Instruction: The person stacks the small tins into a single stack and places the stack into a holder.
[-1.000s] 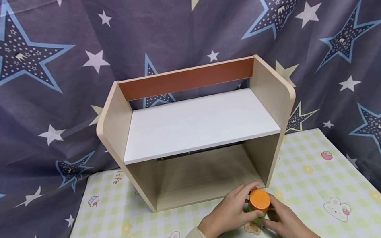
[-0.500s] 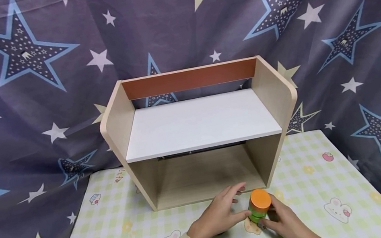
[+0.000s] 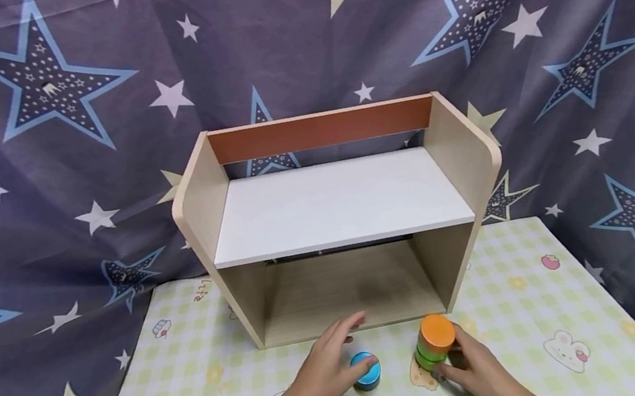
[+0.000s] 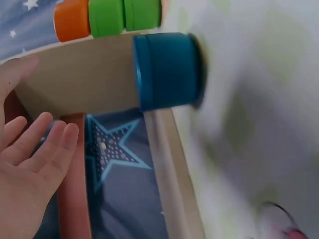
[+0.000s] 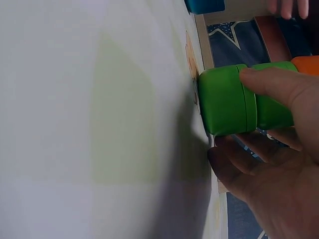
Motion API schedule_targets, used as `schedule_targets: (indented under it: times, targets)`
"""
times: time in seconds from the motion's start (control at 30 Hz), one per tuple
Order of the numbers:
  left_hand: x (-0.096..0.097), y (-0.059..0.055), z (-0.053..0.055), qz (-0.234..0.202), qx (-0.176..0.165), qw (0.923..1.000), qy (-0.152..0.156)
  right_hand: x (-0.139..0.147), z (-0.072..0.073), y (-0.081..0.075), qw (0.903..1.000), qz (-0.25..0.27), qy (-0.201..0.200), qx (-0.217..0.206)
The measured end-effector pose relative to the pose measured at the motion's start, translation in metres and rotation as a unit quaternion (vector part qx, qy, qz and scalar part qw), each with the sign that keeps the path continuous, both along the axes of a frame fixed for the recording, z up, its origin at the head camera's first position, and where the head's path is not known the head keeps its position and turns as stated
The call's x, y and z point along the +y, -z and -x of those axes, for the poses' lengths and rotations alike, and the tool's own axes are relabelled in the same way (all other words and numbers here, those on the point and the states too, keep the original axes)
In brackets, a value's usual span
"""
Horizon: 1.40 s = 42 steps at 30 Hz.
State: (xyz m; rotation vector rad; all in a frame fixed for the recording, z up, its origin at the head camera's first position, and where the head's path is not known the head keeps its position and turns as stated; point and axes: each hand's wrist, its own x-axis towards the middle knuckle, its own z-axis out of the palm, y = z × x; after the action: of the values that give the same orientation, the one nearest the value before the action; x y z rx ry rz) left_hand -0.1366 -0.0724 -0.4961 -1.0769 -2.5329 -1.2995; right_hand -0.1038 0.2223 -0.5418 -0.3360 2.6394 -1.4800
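On the tablecloth at the front right, an orange canister (image 3: 436,331) tops a stack, and two green ones show below it in the left wrist view. My right hand (image 3: 482,371) grips this stack low down; its thumb lies on the seam of the lowest green canister (image 5: 227,99), with fingers on the opposite side. A short blue canister (image 3: 372,377) stands upright to the left of the stack. My left hand (image 3: 319,380) hovers beside it with fingers extended, the thumb overlapping it in the head view. The left wrist view shows that hand apart from the blue canister (image 4: 169,72).
A two-tier wooden shelf unit (image 3: 339,202), with a white upper board and a brown back rail, stands just behind the hands. Its lower compartment faces me. A checked cloth (image 3: 527,304) covers the table; a star-patterned curtain (image 3: 295,39) hangs behind.
My left hand has left the stack and moved leftward. The blue canister now shows beside it. The right hand stays on the stack, while the head view has shifted slightly.
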Motion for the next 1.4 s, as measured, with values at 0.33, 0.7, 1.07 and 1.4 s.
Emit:
schedule_targets:
  times: [0.33, 0.7, 1.07, 1.4]
  targets:
    - [-0.019, 0.018, -0.01, -0.038, -0.065, 0.997, -0.015, 0.003, 0.0, 0.002, 0.9999, 0.011, -0.002, 0.0]
    - [-0.021, 0.036, -0.014, -0.034, -0.092, 0.995, -0.022, 0.002, 0.0, 0.003, 0.9999, 0.012, 0.003, -0.003]
    - [-0.021, 0.044, -0.015, 0.006, -0.132, 0.9906, -0.036, -0.004, -0.006, -0.017, 0.9999, 0.007, 0.003, 0.01]
    - [-0.021, 0.048, -0.016, 0.019, -0.158, 0.9872, -0.013, 0.004, 0.001, 0.008, 0.9999, 0.013, 0.0, 0.011]
